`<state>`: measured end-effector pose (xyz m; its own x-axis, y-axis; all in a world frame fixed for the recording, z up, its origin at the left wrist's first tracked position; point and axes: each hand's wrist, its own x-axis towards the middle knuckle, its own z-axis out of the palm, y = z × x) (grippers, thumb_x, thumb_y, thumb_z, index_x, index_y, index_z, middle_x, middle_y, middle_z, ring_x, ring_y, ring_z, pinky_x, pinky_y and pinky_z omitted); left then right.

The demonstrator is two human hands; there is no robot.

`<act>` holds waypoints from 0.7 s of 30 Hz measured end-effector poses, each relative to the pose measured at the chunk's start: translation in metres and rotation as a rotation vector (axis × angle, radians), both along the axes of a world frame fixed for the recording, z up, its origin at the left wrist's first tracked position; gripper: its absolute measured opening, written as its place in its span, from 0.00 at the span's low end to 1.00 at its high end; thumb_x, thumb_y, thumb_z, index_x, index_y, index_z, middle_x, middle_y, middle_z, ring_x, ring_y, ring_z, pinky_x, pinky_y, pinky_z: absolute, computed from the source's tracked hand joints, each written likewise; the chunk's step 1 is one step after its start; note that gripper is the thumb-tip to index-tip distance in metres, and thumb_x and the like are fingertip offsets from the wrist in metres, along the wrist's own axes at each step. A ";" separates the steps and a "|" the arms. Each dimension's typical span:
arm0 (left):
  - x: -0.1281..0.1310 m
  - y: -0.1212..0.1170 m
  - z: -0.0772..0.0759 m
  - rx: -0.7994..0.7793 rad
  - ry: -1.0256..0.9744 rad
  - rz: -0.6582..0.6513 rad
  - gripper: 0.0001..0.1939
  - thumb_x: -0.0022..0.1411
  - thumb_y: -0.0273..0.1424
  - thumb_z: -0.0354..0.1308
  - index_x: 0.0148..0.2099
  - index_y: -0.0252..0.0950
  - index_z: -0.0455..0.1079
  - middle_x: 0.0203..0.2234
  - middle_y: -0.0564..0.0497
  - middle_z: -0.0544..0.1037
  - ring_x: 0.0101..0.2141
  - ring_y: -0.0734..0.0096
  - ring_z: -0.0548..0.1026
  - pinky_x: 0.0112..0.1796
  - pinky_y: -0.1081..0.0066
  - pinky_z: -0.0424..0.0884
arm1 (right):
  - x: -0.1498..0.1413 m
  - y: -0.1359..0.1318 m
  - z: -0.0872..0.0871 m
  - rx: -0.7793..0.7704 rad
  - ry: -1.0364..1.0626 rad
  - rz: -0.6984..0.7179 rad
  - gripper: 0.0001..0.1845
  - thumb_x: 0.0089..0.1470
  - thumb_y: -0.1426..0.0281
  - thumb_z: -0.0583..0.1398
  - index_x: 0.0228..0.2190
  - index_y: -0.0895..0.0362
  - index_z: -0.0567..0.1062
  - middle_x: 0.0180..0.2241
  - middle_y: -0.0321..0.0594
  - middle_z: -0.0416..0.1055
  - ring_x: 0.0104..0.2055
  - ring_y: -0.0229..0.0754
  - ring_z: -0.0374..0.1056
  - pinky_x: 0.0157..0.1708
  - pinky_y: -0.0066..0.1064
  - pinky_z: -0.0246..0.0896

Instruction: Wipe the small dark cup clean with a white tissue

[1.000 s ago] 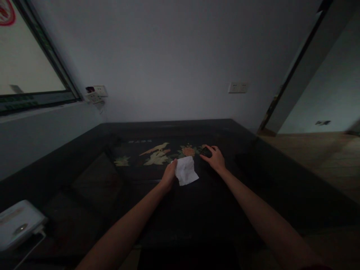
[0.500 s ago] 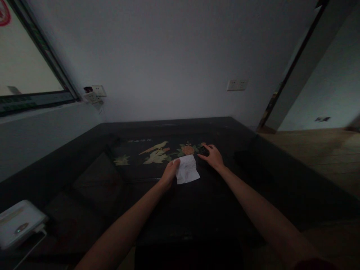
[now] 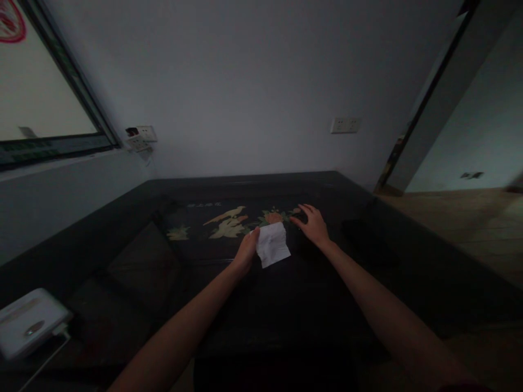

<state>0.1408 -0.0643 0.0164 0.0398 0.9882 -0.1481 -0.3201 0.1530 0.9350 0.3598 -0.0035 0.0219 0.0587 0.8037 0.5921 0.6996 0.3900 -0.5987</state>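
In the middle of the head view, my left hand (image 3: 247,251) pinches the left edge of a creased white piece of paper (image 3: 273,245) between thumb and fingers. The paper hangs a little above the dark table (image 3: 302,305), its lower edge uneven. To the right of the paper, my right hand (image 3: 314,224) is open, thumb and fingers curved and apart near the printed flowers. I make out nothing between those fingers in the dim light. Beyond the hands, the tabletop bears a picture of a pale bird (image 3: 226,222) and an orange flower (image 3: 273,218).
A white box-shaped device (image 3: 32,321) with a cable lies at the lower left. On the table's right side is a dark flat item (image 3: 365,237), hard to make out. Wall sockets (image 3: 345,125) sit behind the table, and a window (image 3: 44,81) is at the left.
A dark rounded thing showed between my right fingers before; now the fingers are spread and it no longer shows there. The paper's lower edge has shifted slightly.
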 end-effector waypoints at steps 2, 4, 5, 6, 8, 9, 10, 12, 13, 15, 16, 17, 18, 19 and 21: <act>0.001 -0.003 0.004 -0.003 -0.042 0.006 0.18 0.55 0.45 0.56 0.32 0.32 0.72 0.28 0.45 0.78 0.32 0.63 0.75 0.34 0.69 0.70 | -0.008 -0.010 0.016 0.082 0.207 0.069 0.23 0.51 0.52 0.56 0.42 0.53 0.73 0.47 0.47 0.68 0.51 0.50 0.62 0.50 0.43 0.58; 0.004 -0.006 0.010 0.016 -0.087 0.009 0.18 0.55 0.44 0.56 0.35 0.32 0.72 0.33 0.44 0.79 0.35 0.62 0.76 0.36 0.68 0.70 | -0.018 -0.023 0.027 -0.024 0.385 0.212 0.22 0.52 0.52 0.55 0.41 0.53 0.73 0.41 0.44 0.72 0.43 0.46 0.68 0.42 0.38 0.63; 0.005 -0.008 0.013 0.029 -0.100 0.009 0.18 0.55 0.44 0.56 0.36 0.33 0.72 0.34 0.44 0.79 0.36 0.61 0.75 0.37 0.68 0.70 | -0.023 -0.030 0.029 -0.135 0.440 0.295 0.23 0.50 0.52 0.56 0.41 0.54 0.73 0.37 0.43 0.73 0.38 0.44 0.69 0.38 0.36 0.64; 0.006 -0.010 0.015 0.040 -0.107 0.002 0.19 0.55 0.44 0.56 0.37 0.33 0.72 0.35 0.43 0.78 0.37 0.61 0.75 0.38 0.67 0.70 | -0.028 -0.037 0.029 -0.240 0.474 0.365 0.23 0.49 0.52 0.57 0.40 0.54 0.73 0.33 0.41 0.73 0.34 0.43 0.69 0.33 0.34 0.64; 0.010 -0.014 0.020 0.057 -0.109 -0.031 0.20 0.56 0.45 0.56 0.38 0.32 0.72 0.36 0.43 0.78 0.37 0.60 0.75 0.38 0.67 0.70 | -0.034 -0.049 0.024 -0.416 0.498 0.421 0.21 0.45 0.52 0.60 0.34 0.55 0.73 0.26 0.37 0.72 0.27 0.40 0.67 0.25 0.30 0.61; 0.011 -0.016 0.021 0.066 -0.106 -0.056 0.21 0.56 0.46 0.56 0.39 0.32 0.73 0.36 0.42 0.78 0.37 0.60 0.75 0.37 0.67 0.70 | -0.036 -0.054 0.021 -0.466 0.523 0.415 0.20 0.45 0.52 0.60 0.31 0.55 0.73 0.24 0.35 0.71 0.24 0.39 0.66 0.23 0.28 0.58; 0.013 -0.017 0.022 0.078 -0.099 -0.082 0.22 0.56 0.46 0.55 0.39 0.31 0.73 0.35 0.42 0.78 0.37 0.60 0.75 0.36 0.68 0.70 | -0.036 -0.058 0.018 -0.497 0.535 0.409 0.19 0.44 0.52 0.61 0.28 0.56 0.72 0.22 0.34 0.70 0.23 0.38 0.65 0.21 0.27 0.56; 0.015 -0.017 0.020 0.110 -0.066 -0.114 0.23 0.56 0.47 0.55 0.40 0.31 0.72 0.34 0.43 0.78 0.35 0.61 0.75 0.34 0.69 0.70 | -0.034 -0.063 0.015 -0.498 0.557 0.367 0.18 0.43 0.53 0.62 0.24 0.56 0.70 0.19 0.33 0.67 0.20 0.37 0.63 0.19 0.26 0.53; 0.015 -0.016 0.018 0.127 -0.036 -0.118 0.23 0.55 0.46 0.56 0.41 0.31 0.72 0.34 0.43 0.78 0.34 0.62 0.75 0.33 0.70 0.69 | -0.032 -0.065 0.014 -0.484 0.566 0.345 0.18 0.42 0.53 0.62 0.23 0.55 0.69 0.18 0.32 0.67 0.20 0.37 0.62 0.18 0.26 0.52; 0.015 -0.014 0.012 0.153 0.036 -0.122 0.21 0.52 0.43 0.60 0.41 0.31 0.72 0.32 0.45 0.78 0.32 0.65 0.74 0.31 0.72 0.69 | -0.028 -0.066 0.014 -0.448 0.582 0.306 0.18 0.42 0.53 0.61 0.23 0.55 0.67 0.17 0.32 0.66 0.19 0.37 0.61 0.16 0.25 0.49; 0.014 -0.013 0.009 0.156 0.068 -0.126 0.20 0.50 0.41 0.62 0.40 0.31 0.72 0.31 0.46 0.78 0.31 0.67 0.74 0.30 0.73 0.68 | -0.026 -0.067 0.014 -0.435 0.586 0.294 0.18 0.43 0.52 0.61 0.23 0.54 0.67 0.17 0.32 0.65 0.18 0.37 0.60 0.16 0.25 0.49; 0.014 -0.013 0.007 0.151 0.093 -0.134 0.19 0.49 0.40 0.64 0.39 0.31 0.73 0.29 0.47 0.77 0.29 0.68 0.73 0.29 0.74 0.67 | -0.024 -0.067 0.013 -0.424 0.591 0.283 0.18 0.43 0.52 0.61 0.24 0.54 0.67 0.17 0.32 0.65 0.18 0.37 0.60 0.16 0.25 0.49; 0.013 -0.014 0.006 0.139 0.104 -0.143 0.17 0.49 0.40 0.64 0.37 0.31 0.73 0.27 0.48 0.77 0.27 0.70 0.72 0.27 0.74 0.67 | -0.023 -0.067 0.012 -0.419 0.599 0.270 0.18 0.43 0.52 0.61 0.24 0.54 0.67 0.17 0.32 0.65 0.18 0.37 0.60 0.16 0.25 0.48; 0.013 -0.015 0.006 0.120 0.095 -0.151 0.16 0.49 0.40 0.64 0.34 0.31 0.73 0.25 0.48 0.76 0.26 0.71 0.72 0.26 0.75 0.66 | -0.022 -0.068 0.011 -0.419 0.615 0.255 0.19 0.42 0.52 0.61 0.24 0.54 0.67 0.17 0.31 0.65 0.18 0.37 0.60 0.16 0.25 0.48; 0.015 -0.018 0.009 0.067 0.020 -0.174 0.15 0.50 0.39 0.63 0.32 0.31 0.72 0.25 0.48 0.75 0.25 0.72 0.72 0.27 0.74 0.68 | -0.020 -0.068 0.009 -0.439 0.672 0.232 0.20 0.41 0.52 0.62 0.24 0.55 0.67 0.17 0.32 0.66 0.18 0.37 0.60 0.16 0.26 0.50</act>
<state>0.1558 -0.0827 0.0251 0.2084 0.9744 -0.0845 -0.2760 0.1414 0.9507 0.3399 -0.0712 0.0313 0.0922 0.9885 0.1201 0.0701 0.1139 -0.9910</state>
